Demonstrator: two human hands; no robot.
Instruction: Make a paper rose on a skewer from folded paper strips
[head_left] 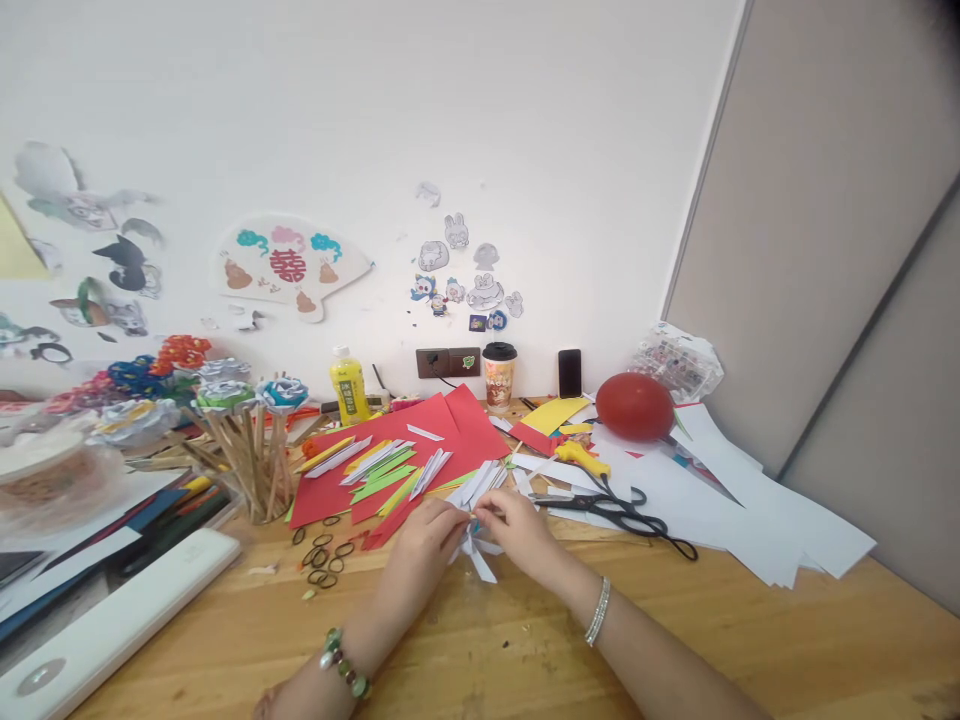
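Hands: left hand (426,545) and right hand (517,528) meet at the middle of the counter (525,650), both with fingers closed in a pinch on a small bundle of white paper strips (477,545).
Paper strips: folded, fanning out between and below the fingertips, resting just above the wood; a spot of blue shows near the centre, too small to make out.
Wrists: a beaded bracelet (343,665) on the left, a silver bangle (598,610) on the right.
Just behind: more folded white, green and yellow strips (382,468) lie on red paper sheets (420,440).
Right of the hands: black scissors (615,512) lie on white sheets (750,510), with a yellow glue gun (581,457) and a red balloon (634,406) beyond.
Left of the hands: small black rubber bands (322,555) are scattered near a holder of paper flowers on sticks (247,440).
Back edge: a yellow bottle (349,386), a lidded cup (499,375) and a phone (569,372) stand by the wall.
Risk: the pinch looks light and the strips are springy, so the bundle could splay or slip apart if either grip eases; a hard tug could tear or crease the thin paper.
Risk nearby: the scissors' blades point toward the right hand, so a sideways sweep could catch them.
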